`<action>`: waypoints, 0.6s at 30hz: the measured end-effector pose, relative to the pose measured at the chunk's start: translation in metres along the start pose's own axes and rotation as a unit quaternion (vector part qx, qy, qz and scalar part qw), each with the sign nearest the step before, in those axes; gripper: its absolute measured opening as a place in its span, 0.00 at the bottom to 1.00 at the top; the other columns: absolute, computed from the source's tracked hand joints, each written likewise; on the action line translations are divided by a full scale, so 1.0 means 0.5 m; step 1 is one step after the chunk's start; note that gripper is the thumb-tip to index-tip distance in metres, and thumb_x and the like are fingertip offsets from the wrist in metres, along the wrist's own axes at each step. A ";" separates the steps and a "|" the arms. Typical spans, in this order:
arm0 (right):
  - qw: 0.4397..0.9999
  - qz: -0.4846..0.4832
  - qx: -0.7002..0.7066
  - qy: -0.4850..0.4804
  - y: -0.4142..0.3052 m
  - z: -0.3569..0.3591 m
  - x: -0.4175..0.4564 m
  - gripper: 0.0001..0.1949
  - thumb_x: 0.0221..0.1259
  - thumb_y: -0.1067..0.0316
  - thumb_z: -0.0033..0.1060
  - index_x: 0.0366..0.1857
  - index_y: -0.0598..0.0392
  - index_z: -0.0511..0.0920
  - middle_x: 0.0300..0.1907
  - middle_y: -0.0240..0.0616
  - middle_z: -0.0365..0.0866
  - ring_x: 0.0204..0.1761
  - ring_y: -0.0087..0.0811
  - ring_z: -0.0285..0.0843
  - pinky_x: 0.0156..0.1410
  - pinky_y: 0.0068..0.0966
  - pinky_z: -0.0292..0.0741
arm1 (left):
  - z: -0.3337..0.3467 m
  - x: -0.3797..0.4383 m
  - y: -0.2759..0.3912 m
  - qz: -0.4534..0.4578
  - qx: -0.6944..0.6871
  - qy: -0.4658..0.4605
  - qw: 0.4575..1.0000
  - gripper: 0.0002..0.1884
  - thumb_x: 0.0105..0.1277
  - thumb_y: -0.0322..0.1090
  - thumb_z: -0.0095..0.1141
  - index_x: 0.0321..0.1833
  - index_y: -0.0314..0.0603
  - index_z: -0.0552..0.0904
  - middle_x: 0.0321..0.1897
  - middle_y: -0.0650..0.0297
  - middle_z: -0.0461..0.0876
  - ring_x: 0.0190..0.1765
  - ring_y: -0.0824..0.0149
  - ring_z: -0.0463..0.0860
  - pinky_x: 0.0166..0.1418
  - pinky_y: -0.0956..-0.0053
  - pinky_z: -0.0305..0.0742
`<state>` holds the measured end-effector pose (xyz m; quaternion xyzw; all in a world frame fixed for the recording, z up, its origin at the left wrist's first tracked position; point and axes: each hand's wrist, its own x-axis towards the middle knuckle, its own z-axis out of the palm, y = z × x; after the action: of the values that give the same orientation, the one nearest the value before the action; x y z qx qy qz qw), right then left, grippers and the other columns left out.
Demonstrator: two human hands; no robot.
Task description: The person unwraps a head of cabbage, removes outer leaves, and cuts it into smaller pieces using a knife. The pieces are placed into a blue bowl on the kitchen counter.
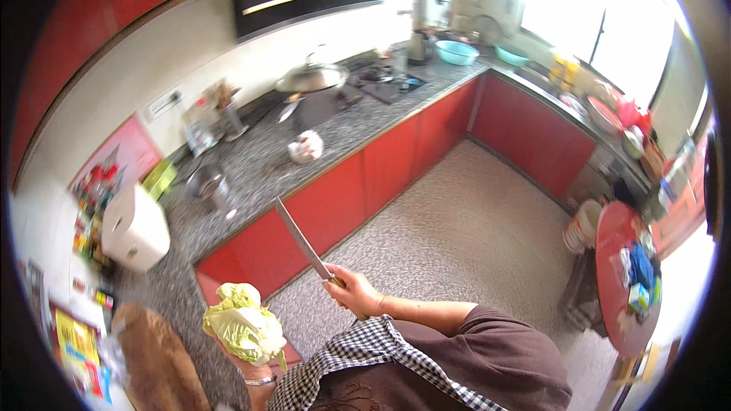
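A pale green napa cabbage (245, 325) rests in my left hand (254, 369), which grips it from below; the leaves hide most of the fingers. My right hand (355, 290) is closed around the handle of a kitchen knife (304, 244). Its long blade points up and away, towards the counter front, and is apart from the cabbage. Both hands are in front of my body, beside the corner of the counter. Close to the left hand, a round wooden cutting board (157, 357) lies on the granite counter (257, 174).
Along the counter stand a white bin-shaped container (136, 228), a metal pot (208, 182), a bagged item (306, 146) and a lidded wok (312, 76) by the stove. Red cabinets (337, 197) line the floor. A round red table (614, 297) holding packages stands at right.
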<state>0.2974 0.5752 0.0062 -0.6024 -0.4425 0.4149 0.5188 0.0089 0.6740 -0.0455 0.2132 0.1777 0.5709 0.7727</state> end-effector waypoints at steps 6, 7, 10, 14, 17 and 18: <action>0.989 0.019 0.037 0.139 0.058 -0.282 -0.046 0.29 0.70 0.59 0.59 0.74 0.44 0.65 0.25 0.32 0.76 0.26 0.22 0.76 0.33 0.25 0.77 | 0.164 0.167 -0.279 -0.123 0.040 -0.111 0.985 0.43 0.69 0.74 0.36 0.77 0.51 0.62 0.72 0.52 0.68 0.67 0.46 0.73 0.66 0.45 0.73; 0.985 -0.003 -0.006 0.172 0.072 -0.323 -0.051 0.29 0.70 0.60 0.59 0.74 0.43 0.65 0.24 0.31 0.76 0.25 0.21 0.75 0.32 0.25 0.77 | 0.184 0.191 -0.327 -0.140 0.049 -0.125 0.981 0.42 0.70 0.73 0.36 0.77 0.51 0.62 0.72 0.53 0.68 0.67 0.46 0.73 0.66 0.45 0.73; 0.977 -0.004 0.035 0.211 0.095 -0.438 -0.071 0.29 0.71 0.62 0.59 0.75 0.43 0.65 0.23 0.30 0.75 0.24 0.20 0.73 0.31 0.25 0.76 | 0.244 0.252 -0.453 -0.181 0.074 -0.172 0.966 0.41 0.71 0.72 0.35 0.77 0.51 0.61 0.72 0.53 0.68 0.67 0.47 0.73 0.66 0.45 0.73; 0.958 0.010 0.071 0.278 0.126 -0.567 -0.106 0.29 0.71 0.62 0.60 0.75 0.42 0.64 0.23 0.28 0.72 0.24 0.19 0.72 0.31 0.24 0.74 | 0.324 0.308 -0.611 -0.195 0.123 -0.229 0.946 0.42 0.69 0.73 0.38 0.76 0.50 0.64 0.69 0.55 0.71 0.65 0.48 0.75 0.64 0.47 0.74; 0.938 0.011 0.104 0.331 0.149 -0.636 -0.109 0.29 0.70 0.63 0.60 0.75 0.42 0.65 0.23 0.25 0.70 0.25 0.17 0.69 0.31 0.22 0.72 | 0.430 0.336 -0.712 -0.203 0.178 -0.225 0.936 0.43 0.66 0.76 0.40 0.73 0.51 0.69 0.65 0.57 0.75 0.61 0.50 0.79 0.60 0.47 0.77; 0.929 0.015 0.120 0.349 0.159 -0.652 -0.109 0.29 0.70 0.63 0.61 0.75 0.42 0.65 0.23 0.25 0.69 0.25 0.17 0.69 0.31 0.22 0.72 | 0.465 0.348 -0.736 -0.267 0.134 -0.211 0.931 0.43 0.66 0.76 0.39 0.72 0.51 0.69 0.65 0.58 0.75 0.61 0.50 0.79 0.60 0.47 0.77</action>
<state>0.6035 0.4329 -0.0323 -0.6489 -0.1707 0.2364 0.7027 0.4757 0.7167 -0.0499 0.3751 0.1354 0.2566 0.8804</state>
